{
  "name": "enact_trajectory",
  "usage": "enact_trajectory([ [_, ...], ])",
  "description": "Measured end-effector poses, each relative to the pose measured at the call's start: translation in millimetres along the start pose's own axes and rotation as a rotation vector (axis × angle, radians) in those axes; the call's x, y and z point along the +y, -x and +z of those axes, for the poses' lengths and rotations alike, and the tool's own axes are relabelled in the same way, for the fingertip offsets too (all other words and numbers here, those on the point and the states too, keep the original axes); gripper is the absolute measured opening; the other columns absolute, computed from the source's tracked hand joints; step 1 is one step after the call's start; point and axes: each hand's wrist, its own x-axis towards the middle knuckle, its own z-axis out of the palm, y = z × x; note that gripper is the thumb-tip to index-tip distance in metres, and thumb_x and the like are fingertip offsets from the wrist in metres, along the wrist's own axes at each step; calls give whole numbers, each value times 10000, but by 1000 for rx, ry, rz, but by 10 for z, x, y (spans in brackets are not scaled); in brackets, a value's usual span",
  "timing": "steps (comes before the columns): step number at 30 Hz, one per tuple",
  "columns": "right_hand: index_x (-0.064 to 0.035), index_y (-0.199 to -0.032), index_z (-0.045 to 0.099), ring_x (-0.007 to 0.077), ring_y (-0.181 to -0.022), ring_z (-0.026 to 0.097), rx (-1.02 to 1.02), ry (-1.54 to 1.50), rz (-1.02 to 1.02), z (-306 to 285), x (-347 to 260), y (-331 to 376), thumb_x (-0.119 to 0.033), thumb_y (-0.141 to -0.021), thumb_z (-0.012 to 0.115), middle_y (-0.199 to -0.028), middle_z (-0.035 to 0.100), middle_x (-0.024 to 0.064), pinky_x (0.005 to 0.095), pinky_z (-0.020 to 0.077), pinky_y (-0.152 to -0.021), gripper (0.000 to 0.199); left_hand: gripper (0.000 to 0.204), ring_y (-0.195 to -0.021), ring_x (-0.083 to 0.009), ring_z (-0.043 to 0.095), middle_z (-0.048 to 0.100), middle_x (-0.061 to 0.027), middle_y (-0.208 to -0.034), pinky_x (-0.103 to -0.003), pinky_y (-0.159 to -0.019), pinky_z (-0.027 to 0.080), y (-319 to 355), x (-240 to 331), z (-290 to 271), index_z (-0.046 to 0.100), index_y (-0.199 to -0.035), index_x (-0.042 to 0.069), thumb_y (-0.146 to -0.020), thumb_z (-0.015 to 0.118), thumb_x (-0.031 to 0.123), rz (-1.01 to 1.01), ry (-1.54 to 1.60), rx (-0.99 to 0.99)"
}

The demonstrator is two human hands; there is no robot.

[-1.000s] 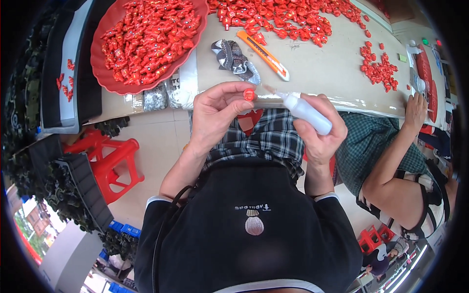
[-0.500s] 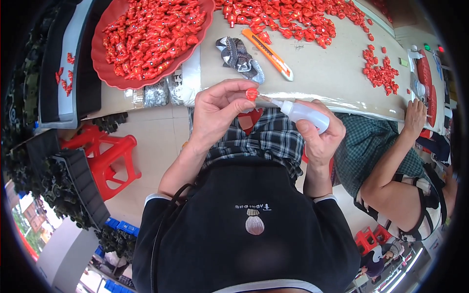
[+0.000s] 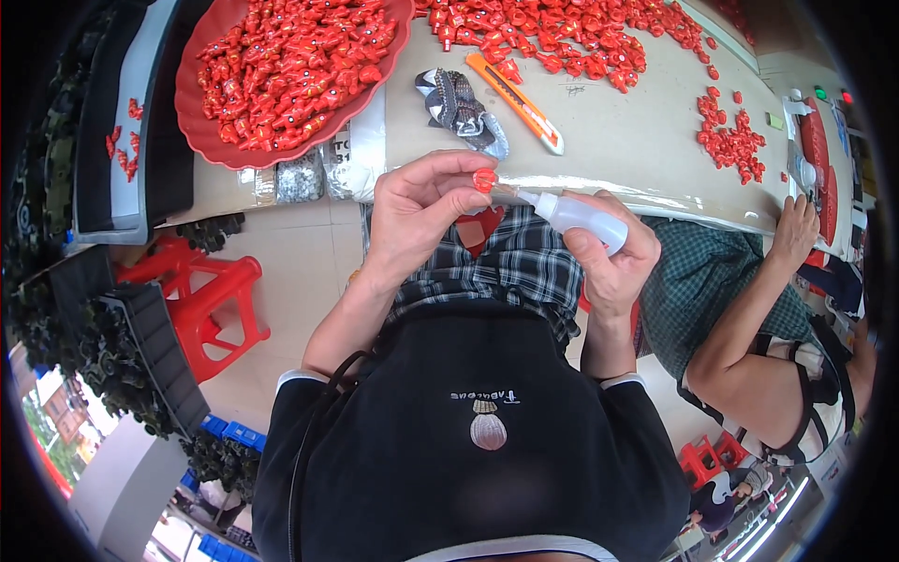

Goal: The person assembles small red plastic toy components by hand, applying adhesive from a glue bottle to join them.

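Between the thumb and fingertips of my left hand (image 3: 419,201) is a small round red plastic piece (image 3: 484,180), held just off the table's front edge. My right hand (image 3: 615,253) is wrapped around a translucent white squeeze bottle (image 3: 582,222), lying tilted with its thin nozzle toward the red piece. The tip comes very close to the piece; whether they touch I cannot tell. Beyond my hands, an orange utility knife (image 3: 515,101) and a crumpled black, white and grey cloth-like bundle (image 3: 461,112) lie on the table (image 3: 637,136).
A red scalloped basin (image 3: 187,112) heaped with small red figures stands at the far left. Loose red pieces (image 3: 571,42) cover the table's back, with a smaller pile (image 3: 730,140) at right. A co-worker's hand (image 3: 796,229) rests by the right edge. A red stool (image 3: 211,304) stands left.
My hands and the bottle have barely shifted; the nozzle still points at the red piece. The co-worker's arm at right has moved very slightly.
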Motion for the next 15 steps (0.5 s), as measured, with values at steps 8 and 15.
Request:
enact_trajectory([
  [8,17,-934,648,110,-607,515,4,-35,-10,-1,17,2,-124,-677,749,-697,602,65,217,378,-533,310,287,-887,-156,609,617,-102,-963,-257,-805,500,0,0,-3,560,-1054,-61,-770,595,-85,-5,8,4],
  [15,17,-938,648,112,-621,523,16,-40,-12,5,12,-3,-125,-680,747,-711,611,72,217,385,-543,310,284,-887,-159,610,619,-101,-953,-257,-803,500,2,4,-3,560,-1055,-62,-774,593,-84,-1,5,-1],
])
